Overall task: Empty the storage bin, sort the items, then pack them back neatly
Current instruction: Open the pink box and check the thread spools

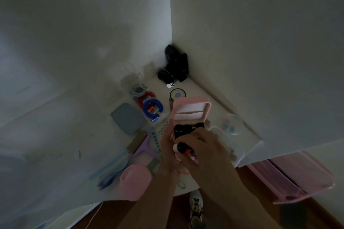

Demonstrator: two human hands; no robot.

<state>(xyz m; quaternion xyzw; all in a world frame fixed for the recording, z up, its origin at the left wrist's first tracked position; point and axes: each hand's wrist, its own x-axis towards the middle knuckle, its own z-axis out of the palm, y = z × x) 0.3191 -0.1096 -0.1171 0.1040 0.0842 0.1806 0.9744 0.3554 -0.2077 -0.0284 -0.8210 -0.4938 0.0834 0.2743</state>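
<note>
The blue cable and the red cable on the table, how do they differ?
The blue cable is a thick, tidy coil in plain view; the red cable looks thinner, and part of it lies behind the blue one. The blue cable lies nearer the person's hands, the red cable farther back, next to a bundle of white cords. Both are coiled, lie on the white table, and no hand touches either.

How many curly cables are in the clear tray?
3 that I can see: a white cable at the far end, a red cable in the middle, and a blue cable nearest. More may hide underneath.
</note>
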